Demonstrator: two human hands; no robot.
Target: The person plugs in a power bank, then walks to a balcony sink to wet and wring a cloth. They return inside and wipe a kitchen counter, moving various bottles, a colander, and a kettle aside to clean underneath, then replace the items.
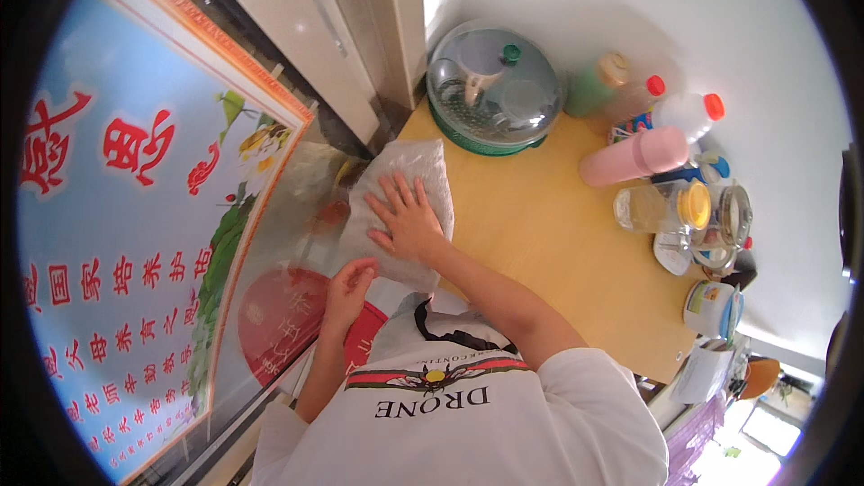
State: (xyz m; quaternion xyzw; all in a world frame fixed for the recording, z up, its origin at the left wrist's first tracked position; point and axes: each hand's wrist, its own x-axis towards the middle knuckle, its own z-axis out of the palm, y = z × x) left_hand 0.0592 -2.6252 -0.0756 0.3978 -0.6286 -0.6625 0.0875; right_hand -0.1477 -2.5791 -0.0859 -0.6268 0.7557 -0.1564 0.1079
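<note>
A grey cloth [432, 179] lies at the left end of a yellow wooden tabletop [513, 216], close to a glass pane. My right hand [408, 223] rests flat on it, palm down with the fingers spread. Below it, my left hand [347, 293] has its fingers loosely curled near the cloth's lower left edge. Whether it touches or pinches the cloth is not clear. Under my left forearm shows a red item [364, 337] bearing writing, mostly hidden by my arm and shirt.
At the back stands a green round basket with a clear domed lid [496, 88]. Along the wall are a pink flask [634, 155], a yellow-lidded plastic jar [661, 206], a white tub [712, 310] and several bottles. Left, a blue poster [135, 216] bears red writing.
</note>
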